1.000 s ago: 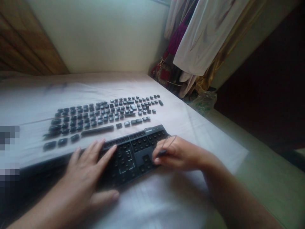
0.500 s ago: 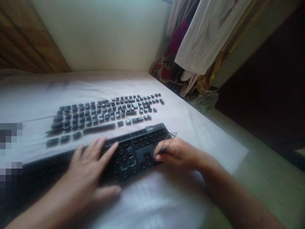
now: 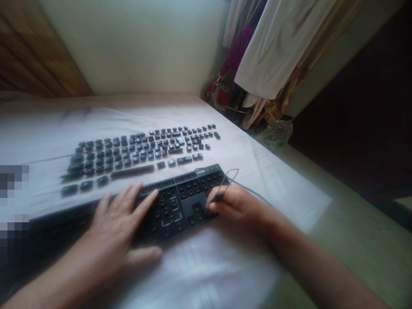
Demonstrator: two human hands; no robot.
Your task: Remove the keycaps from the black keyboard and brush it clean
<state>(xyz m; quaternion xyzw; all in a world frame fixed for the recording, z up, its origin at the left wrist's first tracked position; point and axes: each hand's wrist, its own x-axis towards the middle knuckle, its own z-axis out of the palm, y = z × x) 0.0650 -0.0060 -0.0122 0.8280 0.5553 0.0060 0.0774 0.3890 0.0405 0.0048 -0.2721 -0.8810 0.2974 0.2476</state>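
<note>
My left hand (image 3: pixel 112 229) lies spread over the middle of a black keyboard (image 3: pixel 174 234), fingers apart and thumb on its near side. Most of the keyboard's keycaps are off, so bare switch sockets show. At its right end my right hand (image 3: pixel 236 205) is closed in a pinch on what looks like a wire keycap puller (image 3: pixel 232 172). Thin wire loops stick up past the knuckles. A small black piece (image 3: pixel 219 196) shows at the fingertips; I cannot tell whether it is the handle or a keycap. Part of the keyboard is hidden under my left hand.
Beyond the keyboard, loose black keycaps (image 3: pixel 135 150) lie in rows on the white sheet (image 3: pixel 289 189), with a long space bar (image 3: pixel 132 171) in front. A cable runs behind my right hand. Clothes (image 3: pixel 270 51) hang past the bed edge, above a plastic bag (image 3: pixel 277 133).
My right hand has tilted slightly, and the black piece at its fingertips sits a little higher. More cable shows behind it. My left hand stays in place; the view has shifted slightly.
</note>
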